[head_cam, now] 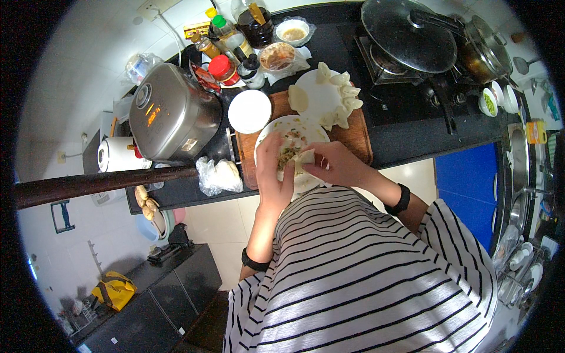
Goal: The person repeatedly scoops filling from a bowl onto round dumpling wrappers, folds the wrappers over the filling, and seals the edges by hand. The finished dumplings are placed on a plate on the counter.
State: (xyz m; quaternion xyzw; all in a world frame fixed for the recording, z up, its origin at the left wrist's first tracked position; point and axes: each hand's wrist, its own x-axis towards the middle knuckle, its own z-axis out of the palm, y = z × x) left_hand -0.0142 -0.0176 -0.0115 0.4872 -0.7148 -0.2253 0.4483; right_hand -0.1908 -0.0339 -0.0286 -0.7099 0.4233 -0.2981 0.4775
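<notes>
My right hand (337, 164) pinches a pale dumpling (305, 157) over a white bowl (317, 131). My left hand (270, 165) is spread above the bowl's left side, its thumb by the dumpling's edge; whether they touch is unclear. Chopped filling (288, 155) with green bits lies in the bowl, partly hidden by my hands. Just beyond, several folded dumplings (351, 92) line the right side of a white plate (318, 98). A flat round wrapper (298, 98) lies at its left. Beneath is a wooden cutting board (361, 143).
A small white dish (250, 111) overlaps the board's left edge. Further left stand a rice cooker (170, 114) and a plastic bag (218, 175). Jars and bottles (223, 69) crowd the back. To the right, a lidded pan (408, 37) sits on the stove, its handle (441, 106) jutting forward.
</notes>
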